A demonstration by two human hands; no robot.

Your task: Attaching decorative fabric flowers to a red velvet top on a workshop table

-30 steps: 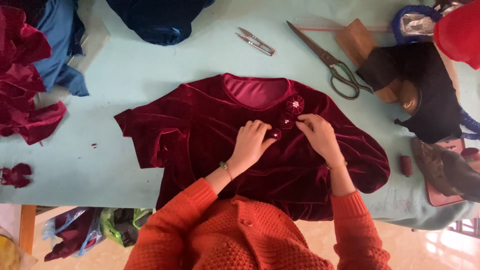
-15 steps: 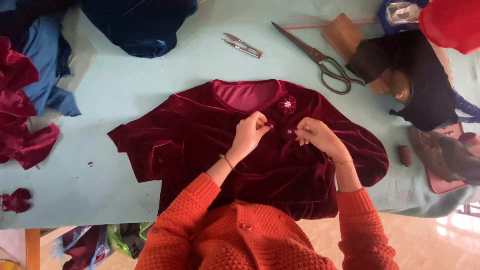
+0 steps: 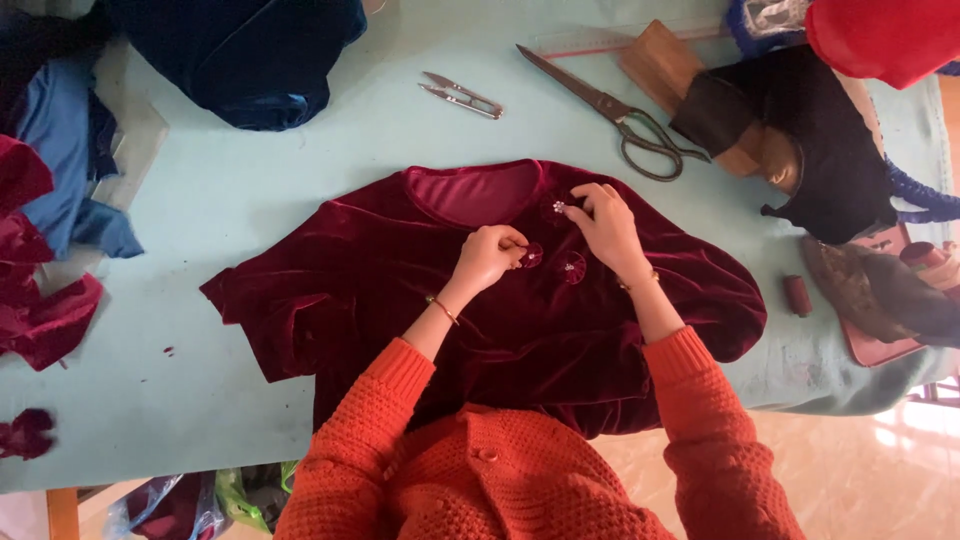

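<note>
A dark red velvet top (image 3: 400,300) lies spread flat at the middle of the pale blue table (image 3: 300,170), its neckline towards the far edge and its hem hanging over the near edge, probably so that the front panel stays smooth under the fingers; the left hand (image 3: 490,255) rests on the chest of the garment, fingers curled narrow and pinched on a small round fabric flower (image 3: 532,254); the right hand (image 3: 605,225) sits just beside it, nearer the neckline, fingertips closed on a second flower (image 3: 556,208) with a pale centre; a third flower (image 3: 572,267) lies on the velvet between the two wrists, touching neither hand; the three seem set in a short line below the neck, likely as trim being positioned.

Towards the far edge lie thread snips (image 3: 460,95) and large scissors (image 3: 615,110), well apart from the hands yet within reach; blue cloth (image 3: 240,55) is heaped at the far left corner, red scraps (image 3: 40,290) lie along the left edge, and a dark garment (image 3: 820,150) lies at the far right.

Compared with half a second ago, the right hand has moved up from the lower flower to the one by the neckline; the left hand has dropped slightly towards the middle flower.
</note>
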